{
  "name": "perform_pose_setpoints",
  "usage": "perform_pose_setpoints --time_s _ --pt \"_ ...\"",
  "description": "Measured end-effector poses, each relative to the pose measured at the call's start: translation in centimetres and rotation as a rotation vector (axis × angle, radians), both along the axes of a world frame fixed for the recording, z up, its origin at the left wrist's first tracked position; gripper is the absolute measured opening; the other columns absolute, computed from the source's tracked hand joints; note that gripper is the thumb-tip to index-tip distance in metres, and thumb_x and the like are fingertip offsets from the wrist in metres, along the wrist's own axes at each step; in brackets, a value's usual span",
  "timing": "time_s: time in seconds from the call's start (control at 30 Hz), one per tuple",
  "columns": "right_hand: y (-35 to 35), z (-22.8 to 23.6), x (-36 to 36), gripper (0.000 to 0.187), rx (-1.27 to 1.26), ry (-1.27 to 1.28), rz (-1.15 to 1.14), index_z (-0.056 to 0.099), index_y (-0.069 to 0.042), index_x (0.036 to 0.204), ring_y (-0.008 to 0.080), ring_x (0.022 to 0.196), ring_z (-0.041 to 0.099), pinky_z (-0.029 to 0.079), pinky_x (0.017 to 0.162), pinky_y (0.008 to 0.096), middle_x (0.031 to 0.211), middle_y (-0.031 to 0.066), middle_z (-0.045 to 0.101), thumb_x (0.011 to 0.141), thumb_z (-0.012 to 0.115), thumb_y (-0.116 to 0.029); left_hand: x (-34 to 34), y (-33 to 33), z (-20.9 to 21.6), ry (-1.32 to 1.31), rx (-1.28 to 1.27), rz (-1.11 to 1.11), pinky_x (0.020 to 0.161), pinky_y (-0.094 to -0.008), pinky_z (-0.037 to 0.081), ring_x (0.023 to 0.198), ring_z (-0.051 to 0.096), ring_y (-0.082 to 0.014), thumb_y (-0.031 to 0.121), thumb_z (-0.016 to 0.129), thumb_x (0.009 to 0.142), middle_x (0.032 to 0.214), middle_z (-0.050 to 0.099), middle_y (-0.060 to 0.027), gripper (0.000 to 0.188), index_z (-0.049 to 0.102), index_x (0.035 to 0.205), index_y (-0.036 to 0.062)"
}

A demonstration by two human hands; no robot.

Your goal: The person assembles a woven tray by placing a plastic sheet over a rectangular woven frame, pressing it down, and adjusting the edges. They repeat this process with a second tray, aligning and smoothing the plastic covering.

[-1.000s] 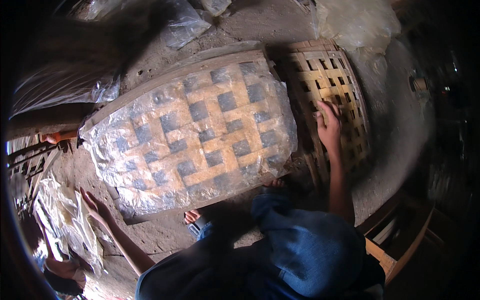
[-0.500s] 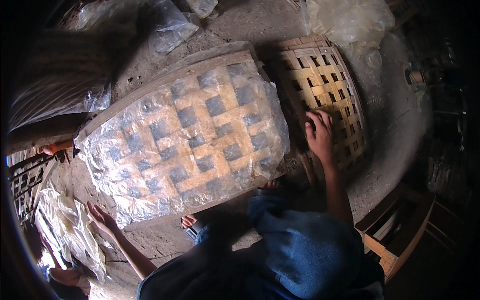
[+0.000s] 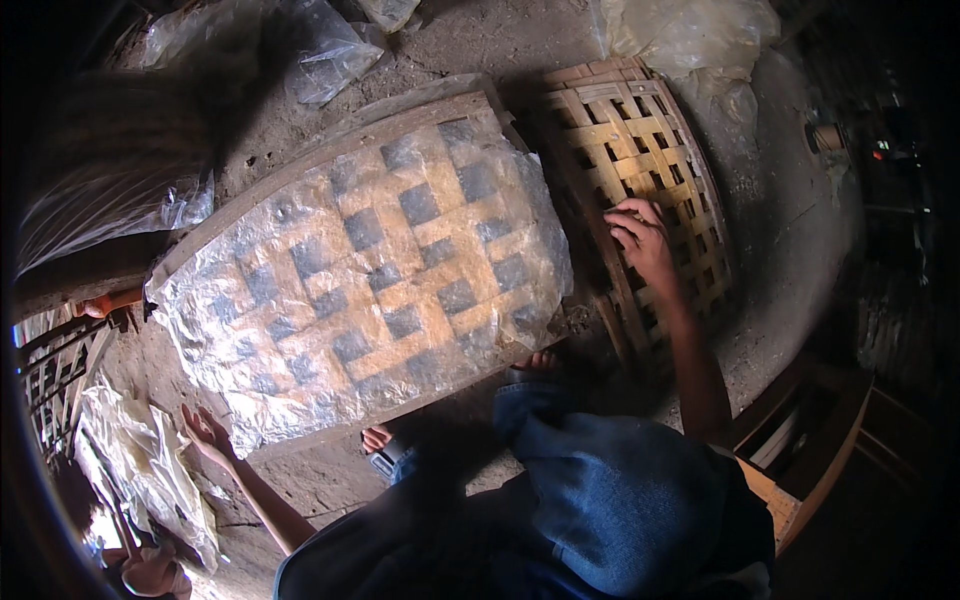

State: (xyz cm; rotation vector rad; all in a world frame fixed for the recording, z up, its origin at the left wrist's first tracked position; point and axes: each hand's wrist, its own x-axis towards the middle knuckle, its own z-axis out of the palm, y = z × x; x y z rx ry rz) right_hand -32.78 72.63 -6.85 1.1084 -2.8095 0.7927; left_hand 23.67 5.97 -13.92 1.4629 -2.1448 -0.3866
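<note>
A large rectangular woven-strip panel [image 3: 440,252] in front of me has a clear, crinkled plastic sheet [image 3: 290,370] over it and a wooden edge around it. Beyond the panel's near left corner is my left hand [image 3: 207,437], its fingers stretched and apart, with nothing seen in them. To the right lies an uncovered woven bamboo panel [image 3: 655,165]. Over its left part hovers my right hand [image 3: 645,245], fingers loosely bent and thumb apart from them. No held object shows there. Whether its fingertips touch the strips is unclear.
Loose clear plastic lies at the far side [image 3: 335,60] and far right [image 3: 690,35]. Crumpled pale sheeting [image 3: 145,460] lies at the left. A wooden stool-like piece [image 3: 800,460] stands at the lower right. My bare feet [image 3: 376,438] are by the panel's near edge.
My right hand has turned and its fingers have bent further, still above the bamboo panel. My left hand has barely moved. The whole view has shifted slightly.
</note>
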Motion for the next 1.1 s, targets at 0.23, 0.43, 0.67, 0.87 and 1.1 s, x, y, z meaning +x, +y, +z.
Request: perform_pose_setpoints --time_s 0.23,0.43,0.67,0.87,1.1 --pt "0.4 0.5 -0.8 0.011 0.027 0.013 0.058 0.073 -0.004 0.098 0.0306 0.104 0.058 0.049 0.089 0.0413 0.111 0.0093 0.062 0.087 0.073 -0.005 1.8 -0.8 -2.0 -0.048 -0.017 -0.048 0.097 -0.0437 0.053 0.121 0.065 -0.0313 0.028 0.068 0.101 0.147 0.058 -0.0151 0.051 0.056 0.148 0.0124" --pt "-0.2 0.4 -0.2 0.008 0.009 0.123 0.061 0.065 -0.004 0.098 0.0308 0.104 0.058 0.048 0.091 0.0406 0.112 0.0116 0.059 0.091 0.068 -0.005 3.9 -2.1 -3.2 0.066 0.006 -0.145 0.095 -0.0446 0.054 0.122 0.065 -0.0305 0.030 0.067 0.102 0.148 0.057 -0.0137 0.050 0.057 0.148 0.0152" --pt "7.1 0.1 -4.0 0.016 -0.757 -0.335 -0.658 0.063 -0.006 0.113 0.0205 0.107 0.062 0.049 0.097 0.0363 0.122 0.0096 0.064 0.103 0.061 -0.019 2.7 0.3 -0.8 -0.012 -0.057 -0.053 0.093 -0.0424 0.056 0.117 0.066 -0.0294 0.027 0.067 0.101 0.144 0.059 -0.0141 0.048 0.058 0.146 0.0128" --pt "13.3 3.4 -11.8 0.041 -1.197 -0.331 -1.066 0.049 -0.010 0.143 0.0221 0.124 0.058 0.045 0.106 0.0389 0.141 0.0122 0.058 0.105 0.057 -0.024 5.4 -1.7 -3.1 0.139 -0.041 -0.151 0.092 -0.0388 0.059 0.113 0.067 -0.0281 0.017 0.070 0.099 0.143 0.059 -0.0146 0.047 0.059 0.143 0.0063" --pt "22.6 1.2 -15.1 0.041 -0.657 -0.016 -1.371 0.061 -0.004 0.131 0.0202 0.105 0.066 0.054 0.089 0.0328 0.128 0.0094 0.066 0.099 0.069 -0.029 4.9 -1.0 -4.6 0.142 0.090 -0.177 0.092 -0.0382 0.059 0.111 0.067 -0.0285 0.012 0.072 0.096 0.143 0.058 -0.0121 0.046 0.061 0.141 0.0092"
